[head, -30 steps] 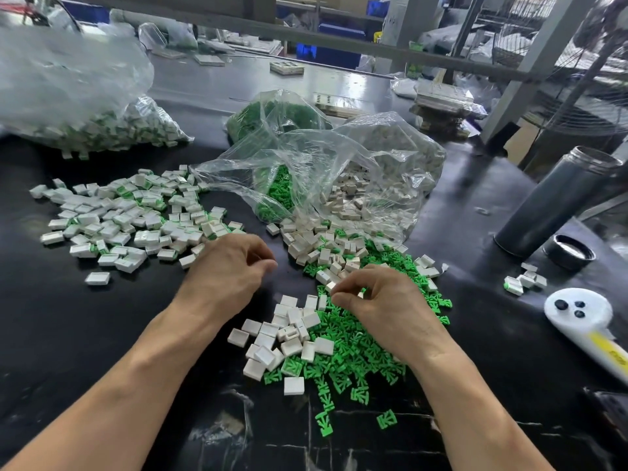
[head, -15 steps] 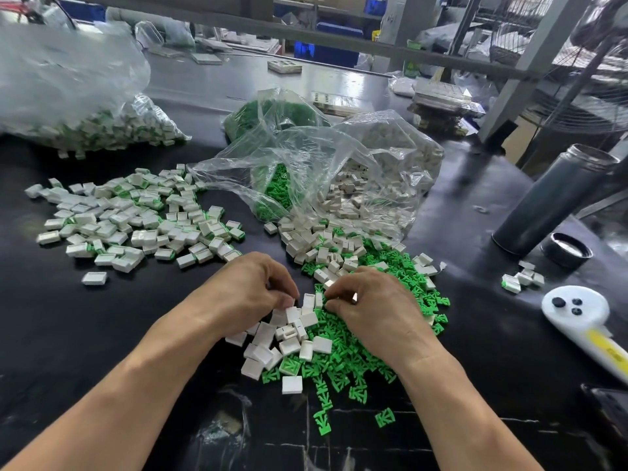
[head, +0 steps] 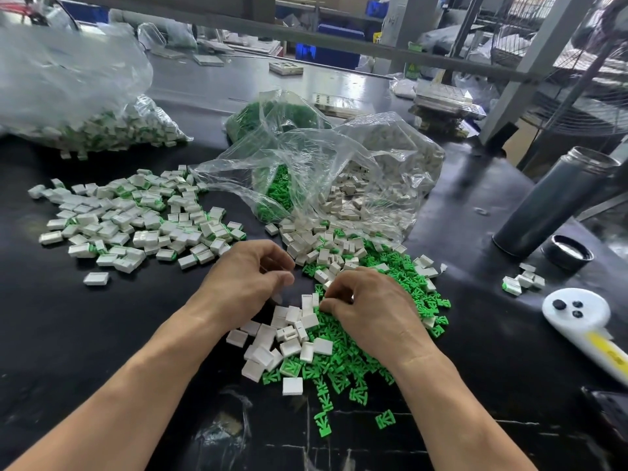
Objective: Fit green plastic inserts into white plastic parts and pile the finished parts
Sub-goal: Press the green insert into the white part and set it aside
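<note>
My left hand (head: 248, 280) hovers just above the loose white parts (head: 285, 334), its thumb and curled fingers pinching a white part that is mostly hidden. My right hand (head: 370, 311) rests at the edge of the spread of green inserts (head: 339, 365), fingers curled, pinching a small green insert that the hand largely hides. The fingertips of the two hands are a short gap apart. The pile of finished white parts with green inserts (head: 136, 226) lies to the left on the black table (head: 51, 334).
An open clear bag (head: 339, 171) spills white parts and green inserts behind my hands. A bag of green inserts (head: 272, 113) and a big bag of finished parts (head: 85, 96) lie further back. At right stand a grey flask (head: 550, 205), its lid (head: 567, 256), a few parts (head: 523, 280) and a white device (head: 577, 314).
My left hand moved right from beside the finished pile, dipped into the loose white parts and lifted slightly. My right hand stayed over the green inserts, shifting a little toward the left hand.
</note>
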Action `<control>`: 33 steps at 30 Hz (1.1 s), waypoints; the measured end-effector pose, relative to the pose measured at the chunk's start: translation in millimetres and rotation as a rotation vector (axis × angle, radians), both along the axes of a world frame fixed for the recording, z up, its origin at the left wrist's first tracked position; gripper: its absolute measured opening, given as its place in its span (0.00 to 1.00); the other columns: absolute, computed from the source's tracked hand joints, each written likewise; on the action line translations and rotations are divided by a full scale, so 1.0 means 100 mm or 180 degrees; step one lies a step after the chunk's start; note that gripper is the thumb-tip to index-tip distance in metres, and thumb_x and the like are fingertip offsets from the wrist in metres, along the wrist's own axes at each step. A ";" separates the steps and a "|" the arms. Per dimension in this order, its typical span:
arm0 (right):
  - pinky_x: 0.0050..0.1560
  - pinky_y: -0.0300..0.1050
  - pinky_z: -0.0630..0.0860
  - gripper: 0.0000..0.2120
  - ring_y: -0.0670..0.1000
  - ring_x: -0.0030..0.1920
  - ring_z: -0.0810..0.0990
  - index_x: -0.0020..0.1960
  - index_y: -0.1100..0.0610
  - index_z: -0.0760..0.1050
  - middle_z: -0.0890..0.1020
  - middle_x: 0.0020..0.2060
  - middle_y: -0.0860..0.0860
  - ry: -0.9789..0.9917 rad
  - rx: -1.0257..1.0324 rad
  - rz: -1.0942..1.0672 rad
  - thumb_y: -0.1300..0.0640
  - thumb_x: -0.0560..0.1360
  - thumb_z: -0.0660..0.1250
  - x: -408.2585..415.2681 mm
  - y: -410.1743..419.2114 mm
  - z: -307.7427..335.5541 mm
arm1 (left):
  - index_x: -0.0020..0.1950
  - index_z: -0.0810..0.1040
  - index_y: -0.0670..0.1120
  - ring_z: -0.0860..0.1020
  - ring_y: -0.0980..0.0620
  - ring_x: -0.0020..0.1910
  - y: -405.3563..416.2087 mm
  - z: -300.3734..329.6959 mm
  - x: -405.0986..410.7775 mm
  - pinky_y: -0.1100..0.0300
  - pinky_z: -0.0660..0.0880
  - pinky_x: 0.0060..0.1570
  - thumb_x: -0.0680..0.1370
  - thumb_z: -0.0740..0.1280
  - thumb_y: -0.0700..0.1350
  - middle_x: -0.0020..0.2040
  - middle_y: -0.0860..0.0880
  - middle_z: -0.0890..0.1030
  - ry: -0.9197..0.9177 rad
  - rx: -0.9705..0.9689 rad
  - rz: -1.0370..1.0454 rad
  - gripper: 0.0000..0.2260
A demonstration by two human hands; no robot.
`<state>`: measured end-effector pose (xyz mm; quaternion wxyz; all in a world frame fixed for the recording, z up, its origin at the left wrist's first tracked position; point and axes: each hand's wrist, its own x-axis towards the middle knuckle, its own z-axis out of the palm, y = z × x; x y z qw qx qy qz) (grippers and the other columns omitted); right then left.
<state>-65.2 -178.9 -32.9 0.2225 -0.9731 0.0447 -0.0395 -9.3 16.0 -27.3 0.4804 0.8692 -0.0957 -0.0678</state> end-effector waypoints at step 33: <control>0.35 0.30 0.74 0.03 0.38 0.36 0.80 0.47 0.49 0.82 0.83 0.35 0.41 -0.0891 0.1779 -0.0196 0.53 0.79 0.71 -0.02 0.11 0.01 | 0.52 0.87 0.43 0.85 0.49 0.40 -0.08 0.01 -0.05 0.63 0.81 0.40 0.75 0.75 0.36 0.45 0.39 0.86 0.0429 -0.1915 -0.0229 0.08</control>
